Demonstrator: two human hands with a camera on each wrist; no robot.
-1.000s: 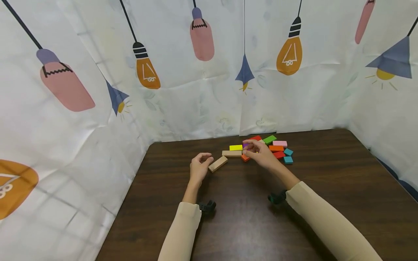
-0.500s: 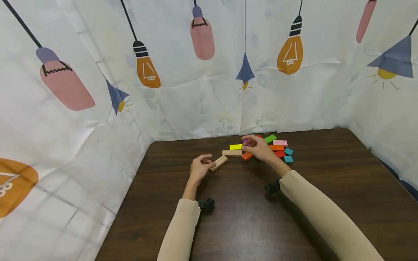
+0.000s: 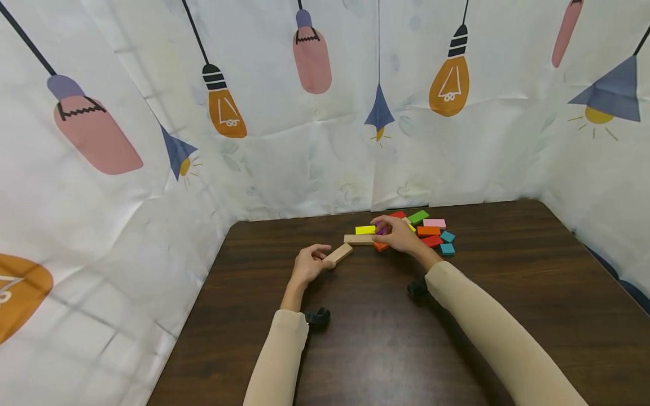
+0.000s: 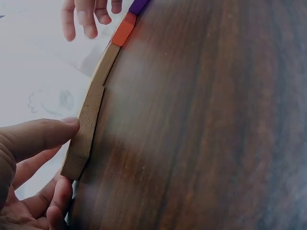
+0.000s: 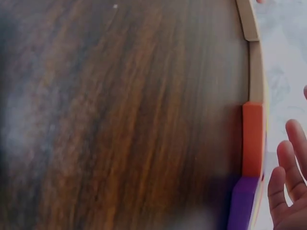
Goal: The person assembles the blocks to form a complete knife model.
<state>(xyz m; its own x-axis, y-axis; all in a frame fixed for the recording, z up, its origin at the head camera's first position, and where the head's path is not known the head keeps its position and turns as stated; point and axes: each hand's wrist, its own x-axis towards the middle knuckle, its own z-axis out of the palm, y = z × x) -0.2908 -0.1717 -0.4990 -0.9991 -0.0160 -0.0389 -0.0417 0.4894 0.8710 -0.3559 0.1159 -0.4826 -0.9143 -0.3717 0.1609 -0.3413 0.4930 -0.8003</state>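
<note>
Pale wood in the grip of the left hand point(image 3: 310, 263): a plain wooden block point(image 4: 86, 127), pinched near its closer end between thumb and curled fingers, lying slantwise on the dark brown table point(image 3: 381, 344). At its far end, just beside, a second wooden block point(image 3: 358, 239), set nearly square across. Next along in the row, an orange block point(image 5: 253, 139), then a purple block point(image 5: 243, 203) at a slight angle.

Over the orange block, the right hand point(image 3: 401, 235), fingers loosely bent and well parted from the thumb, holding nothing; cannot tell whether touching anything with the thumb tip.

Behind the second wooden block, a yellow block point(image 3: 365, 230). Beyond the right hand, more colour: a green block point(image 3: 418, 216), a pink block point(image 3: 434, 224), a red block point(image 3: 432, 241), two teal blocks point(image 3: 447, 248). On both arms, beige sleeves point(image 3: 276, 361). All round, white cloth point(image 3: 304, 163) printed with hanging lamps.
</note>
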